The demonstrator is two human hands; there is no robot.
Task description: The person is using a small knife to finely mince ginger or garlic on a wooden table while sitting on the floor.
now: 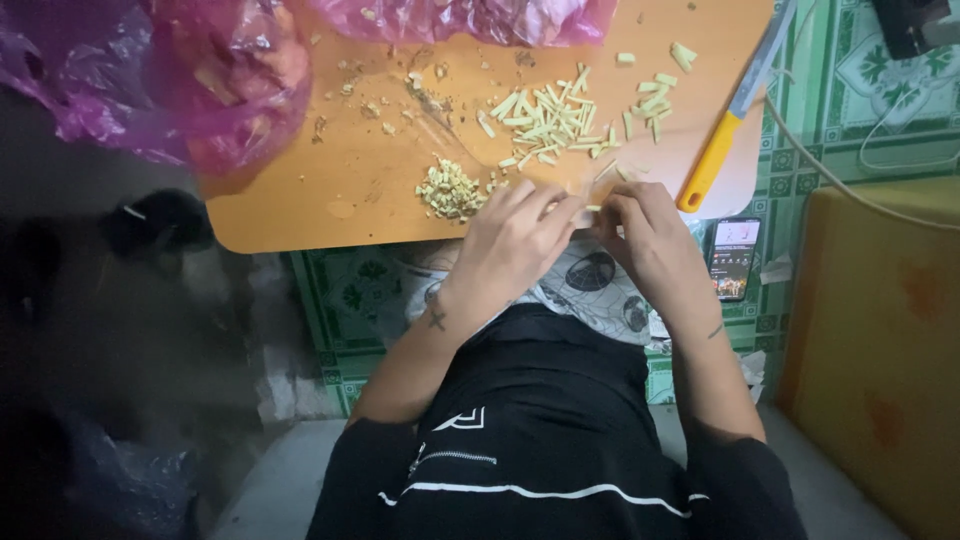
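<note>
My left hand (515,240) and my right hand (650,235) meet at the near edge of a low orange table (300,200). Their fingertips pinch a small pale stick-shaped piece (592,207) between them. Just left of my left hand lies a small heap of finely cut pale bits (450,190). Farther up the table is a loose pile of pale cut sticks (545,125), with a few more sticks (655,100) scattered to the right.
A knife with a yellow handle (712,160) lies at the table's right edge. Pink plastic bags (200,70) sit at the far left and top. A phone with a lit screen (733,258) lies on the green patterned floor. A white cable (850,190) crosses right.
</note>
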